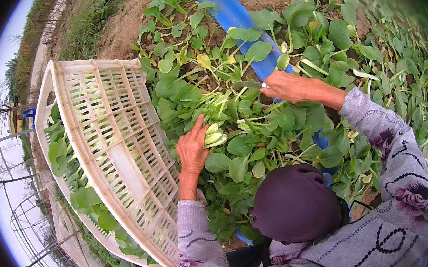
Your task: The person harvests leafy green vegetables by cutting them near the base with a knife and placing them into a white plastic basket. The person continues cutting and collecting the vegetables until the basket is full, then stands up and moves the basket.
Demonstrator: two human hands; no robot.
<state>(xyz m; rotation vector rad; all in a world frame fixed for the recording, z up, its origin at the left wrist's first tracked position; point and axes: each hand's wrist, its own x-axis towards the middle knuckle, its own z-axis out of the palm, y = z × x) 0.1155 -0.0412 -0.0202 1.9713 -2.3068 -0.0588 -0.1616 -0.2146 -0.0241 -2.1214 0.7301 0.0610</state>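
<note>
My left hand (193, 148) is closed around a small bunch of leafy greens (215, 136), pale cut stem ends sticking out to the right. Up and to the right, my right hand (286, 87) grips a knife (247, 85) by its mostly hidden handle; its blade points left, over the leaves. Just above my left hand, more pale-stemmed greens (216, 104) lie bunched, leaves to the left. Left of my left hand, a white slatted plastic crate (123, 162) holds leafy greens (84, 198).
Low leafy plants (241, 166) cover the soil around both hands. A flat blue strip (239, 17), perhaps a hose, runs between them, partly hidden by leaves. A purple cap (297, 203) fills the lower middle. Metal frames (40, 230) stand beyond the crate at far left.
</note>
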